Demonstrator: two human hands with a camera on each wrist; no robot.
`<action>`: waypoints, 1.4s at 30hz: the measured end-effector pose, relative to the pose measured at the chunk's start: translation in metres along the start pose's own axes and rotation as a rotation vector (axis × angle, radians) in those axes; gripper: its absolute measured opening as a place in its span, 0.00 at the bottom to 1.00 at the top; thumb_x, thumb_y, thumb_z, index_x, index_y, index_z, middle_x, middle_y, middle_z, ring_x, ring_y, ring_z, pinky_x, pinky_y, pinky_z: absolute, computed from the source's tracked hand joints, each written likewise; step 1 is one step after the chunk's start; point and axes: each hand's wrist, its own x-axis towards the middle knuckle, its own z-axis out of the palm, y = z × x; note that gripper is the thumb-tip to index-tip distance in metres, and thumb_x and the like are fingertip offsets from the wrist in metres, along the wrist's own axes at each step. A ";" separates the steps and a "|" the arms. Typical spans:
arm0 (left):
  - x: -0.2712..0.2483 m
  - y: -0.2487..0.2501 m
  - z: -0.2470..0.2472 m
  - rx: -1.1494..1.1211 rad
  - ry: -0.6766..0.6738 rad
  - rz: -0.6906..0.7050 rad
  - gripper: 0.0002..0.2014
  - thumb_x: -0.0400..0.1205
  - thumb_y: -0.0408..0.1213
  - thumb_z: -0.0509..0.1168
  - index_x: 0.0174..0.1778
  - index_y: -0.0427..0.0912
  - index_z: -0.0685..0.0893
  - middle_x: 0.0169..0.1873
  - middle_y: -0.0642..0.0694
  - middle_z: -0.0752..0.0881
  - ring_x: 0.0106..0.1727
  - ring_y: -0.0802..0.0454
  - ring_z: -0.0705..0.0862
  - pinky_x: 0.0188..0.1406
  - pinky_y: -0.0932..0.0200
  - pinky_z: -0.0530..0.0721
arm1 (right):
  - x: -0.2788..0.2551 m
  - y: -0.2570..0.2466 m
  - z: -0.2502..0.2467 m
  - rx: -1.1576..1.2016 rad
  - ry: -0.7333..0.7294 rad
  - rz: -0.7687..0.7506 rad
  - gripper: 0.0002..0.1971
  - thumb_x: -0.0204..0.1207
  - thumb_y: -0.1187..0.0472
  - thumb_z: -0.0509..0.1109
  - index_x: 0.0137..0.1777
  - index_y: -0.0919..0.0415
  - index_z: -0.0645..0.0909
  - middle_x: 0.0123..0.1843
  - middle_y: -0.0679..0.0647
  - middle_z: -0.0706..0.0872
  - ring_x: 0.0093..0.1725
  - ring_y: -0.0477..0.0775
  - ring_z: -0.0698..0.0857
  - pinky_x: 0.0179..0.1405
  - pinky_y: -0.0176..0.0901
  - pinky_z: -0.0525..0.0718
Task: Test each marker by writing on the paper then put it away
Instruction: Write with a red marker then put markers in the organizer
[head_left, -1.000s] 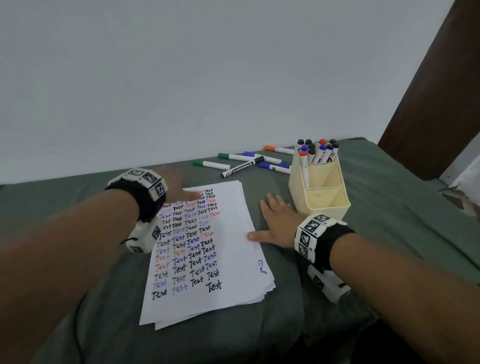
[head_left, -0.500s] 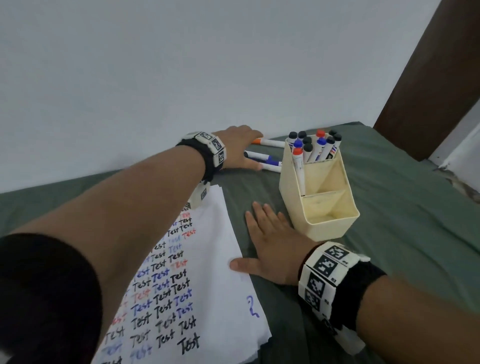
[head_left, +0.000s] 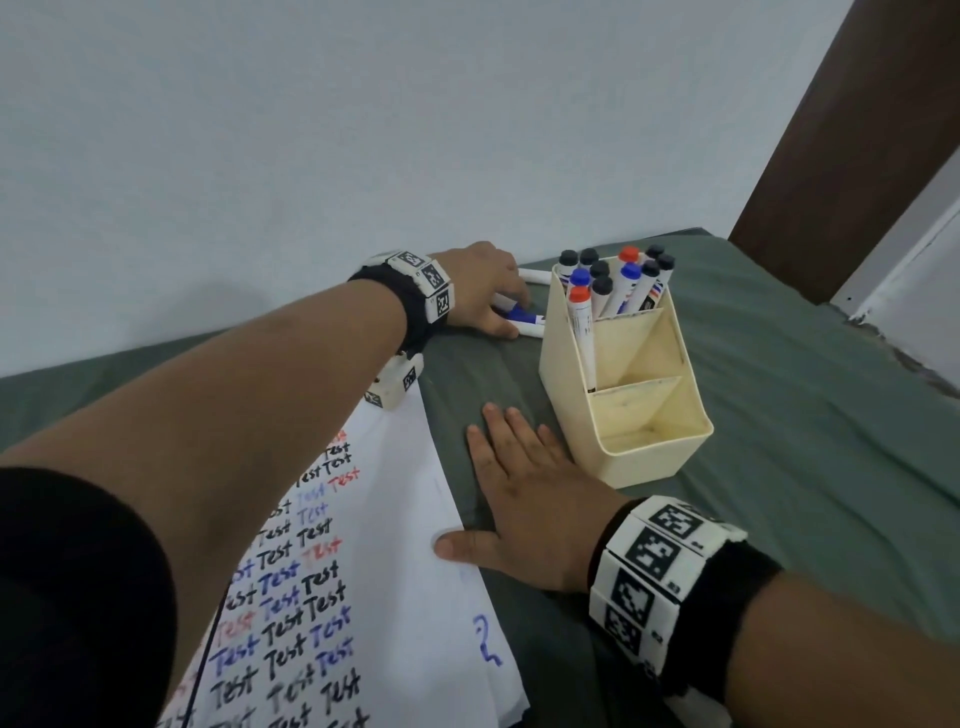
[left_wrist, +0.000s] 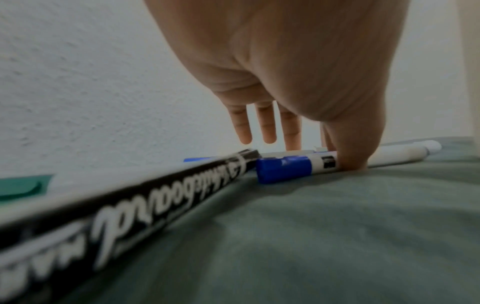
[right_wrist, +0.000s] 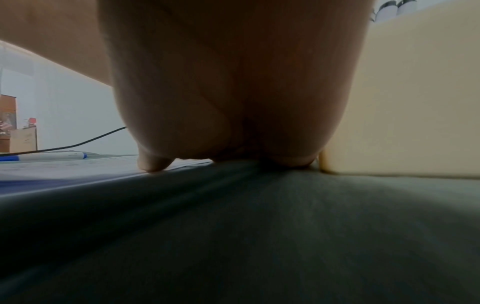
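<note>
My left hand (head_left: 514, 319) reaches to the loose markers by the wall. In the left wrist view its thumb and index finger (left_wrist: 337, 152) pinch a white marker with a blue cap (left_wrist: 283, 168) that lies on the cloth, while the other fingers point straight down. A black marker (left_wrist: 116, 205) and a green-capped one (left_wrist: 20, 185) lie nearer the wrist. My right hand (head_left: 498, 483) lies flat on the cloth, thumb on the edge of the paper (head_left: 395, 519) covered with "Test" words. Several capped markers (head_left: 613, 280) stand in the back compartment of the cream holder (head_left: 649, 457).
A green cloth (head_left: 805, 415) covers the surface, which ends at a pale wall just behind the loose markers. Another white marker (head_left: 535, 275) lies beyond my left hand. A dark wooden panel (head_left: 841, 130) stands at the right. The holder's front compartments hold nothing.
My left hand went from the top of the paper forward to the markers by the wall and settled on the blue-capped one. The right hand stayed flat; the view leaned in closer.
</note>
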 end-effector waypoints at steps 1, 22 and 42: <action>0.000 0.002 -0.001 0.026 0.004 0.021 0.22 0.81 0.58 0.67 0.70 0.57 0.82 0.64 0.47 0.79 0.67 0.44 0.73 0.64 0.42 0.77 | 0.000 0.000 0.000 0.000 0.003 0.000 0.55 0.78 0.22 0.50 0.88 0.57 0.28 0.88 0.56 0.24 0.87 0.56 0.27 0.87 0.57 0.33; -0.019 0.018 -0.001 0.370 0.005 0.028 0.14 0.89 0.46 0.56 0.57 0.42 0.84 0.58 0.45 0.84 0.63 0.43 0.76 0.59 0.44 0.79 | 0.002 0.000 0.003 -0.002 0.002 0.012 0.55 0.78 0.21 0.49 0.89 0.57 0.28 0.88 0.56 0.24 0.88 0.56 0.27 0.88 0.59 0.34; -0.246 -0.100 0.035 0.284 -0.160 -0.749 0.08 0.86 0.49 0.56 0.49 0.55 0.79 0.36 0.54 0.83 0.35 0.54 0.82 0.34 0.57 0.79 | 0.005 0.000 0.000 0.015 0.001 0.026 0.57 0.76 0.20 0.52 0.89 0.57 0.30 0.89 0.56 0.26 0.88 0.57 0.29 0.88 0.58 0.35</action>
